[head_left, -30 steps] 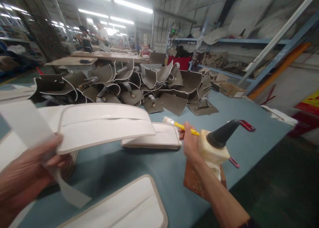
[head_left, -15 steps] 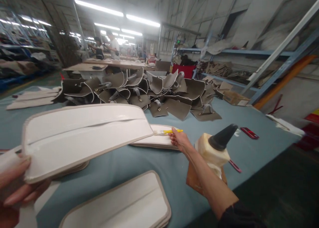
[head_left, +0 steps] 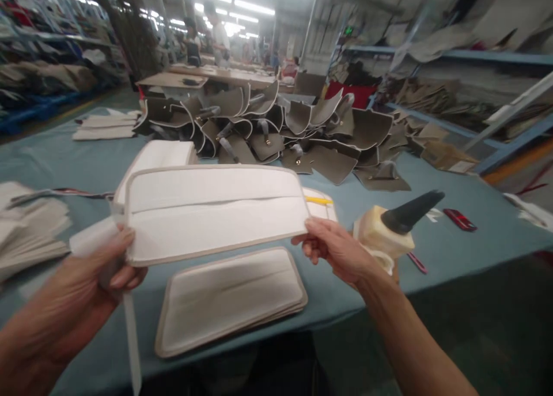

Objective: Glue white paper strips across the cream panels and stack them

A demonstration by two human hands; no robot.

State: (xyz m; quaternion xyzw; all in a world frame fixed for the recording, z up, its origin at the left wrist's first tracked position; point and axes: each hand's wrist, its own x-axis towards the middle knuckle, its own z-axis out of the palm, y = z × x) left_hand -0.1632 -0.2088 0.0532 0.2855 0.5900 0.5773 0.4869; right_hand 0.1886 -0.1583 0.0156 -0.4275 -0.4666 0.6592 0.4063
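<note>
A white rectangular panel with rounded corners and a beige edge [head_left: 216, 226] is held level above the table between both hands. My left hand [head_left: 110, 257] pinches its left end, with strips of white material also about the fingers. At the lower right corner, my right hand [head_left: 332, 243] grips the panel between thumb and fingers. Below it lies a stack of similar panels [head_left: 233, 298]. A yellow-handled brush [head_left: 318, 200] rests on another pile of panels [head_left: 330, 211], partly covered by the held one. Right of my right hand stands a cream glue bottle [head_left: 380, 234] with a black conical top.
Grey-brown bag pieces [head_left: 268, 136] are heaped across the table's back. Folded beige pieces [head_left: 30, 229] lie at the left. A red-and-black object [head_left: 460, 219] and a pink tool [head_left: 417, 263] lie at the right. Shelves and people are farther off.
My right hand has let go of the brush, leaving it on the pile, and taken the panel's right corner. The panel has moved rightward in the view, and my view has shifted.
</note>
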